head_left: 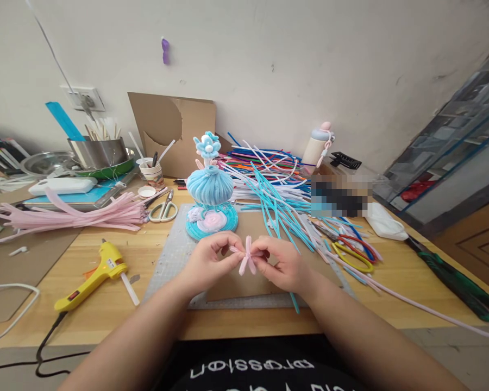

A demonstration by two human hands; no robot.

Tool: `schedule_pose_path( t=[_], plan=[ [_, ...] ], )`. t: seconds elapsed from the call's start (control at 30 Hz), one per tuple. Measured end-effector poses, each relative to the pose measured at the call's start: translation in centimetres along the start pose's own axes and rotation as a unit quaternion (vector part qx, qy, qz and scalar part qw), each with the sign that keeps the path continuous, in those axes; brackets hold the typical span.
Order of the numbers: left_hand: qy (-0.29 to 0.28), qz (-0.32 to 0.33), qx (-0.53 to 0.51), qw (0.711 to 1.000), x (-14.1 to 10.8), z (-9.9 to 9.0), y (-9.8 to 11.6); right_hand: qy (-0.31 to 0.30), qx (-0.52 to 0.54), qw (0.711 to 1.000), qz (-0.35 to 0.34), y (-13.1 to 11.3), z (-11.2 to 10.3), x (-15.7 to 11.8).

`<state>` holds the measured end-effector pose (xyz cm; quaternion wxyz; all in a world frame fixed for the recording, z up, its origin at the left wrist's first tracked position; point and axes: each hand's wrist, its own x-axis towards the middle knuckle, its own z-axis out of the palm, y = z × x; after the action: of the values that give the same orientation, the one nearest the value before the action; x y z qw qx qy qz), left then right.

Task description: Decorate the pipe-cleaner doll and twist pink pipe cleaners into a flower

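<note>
A small pink pipe-cleaner flower (248, 256) with several looped petals is pinched between my two hands, above the work mat. My left hand (214, 258) holds its left petals between thumb and index finger. On the other side my right hand (283, 263) grips it the same way, partly hiding the petals. Just behind my hands stands a blue pipe-cleaner figure (210, 185) with a pleated, rounded body and a blue flower on top. Its round base (228, 220) is turquoise with a pink spiral.
A yellow glue gun (101, 271) lies at left near a pink pipe-cleaner bundle (77, 210) and white-handled scissors (163, 212). Blue pipe cleaners (279, 203) spread across the cardboard (232, 285) and grey mat (163, 277). Yellow-handled scissors (352, 258) and green-handled pliers (456, 279) lie at right.
</note>
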<state>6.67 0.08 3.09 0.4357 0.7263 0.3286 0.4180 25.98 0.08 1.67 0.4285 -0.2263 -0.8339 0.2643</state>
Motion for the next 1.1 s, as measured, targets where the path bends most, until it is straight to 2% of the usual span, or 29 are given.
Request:
schedule_pose_path(
  t=[0.1,0.37,0.8,1.1],
  plan=[
    [0.001,0.006,-0.009,1.0,-0.04,0.04,-0.05,0.009,-0.018,1.0,-0.011,0.18,0.07,-0.02],
    [0.004,0.025,0.048,0.999,0.01,0.01,0.05,0.021,-0.044,0.998,-0.039,0.56,-0.13,-0.1],
    [0.062,0.064,0.075,0.993,-0.55,0.98,-0.21,0.05,-0.046,0.998,-0.015,0.13,0.39,-0.44],
    [0.07,0.073,0.082,0.992,-0.6,0.9,-0.3,0.059,-0.033,0.998,-0.008,-0.01,0.57,-0.4]
  ],
)
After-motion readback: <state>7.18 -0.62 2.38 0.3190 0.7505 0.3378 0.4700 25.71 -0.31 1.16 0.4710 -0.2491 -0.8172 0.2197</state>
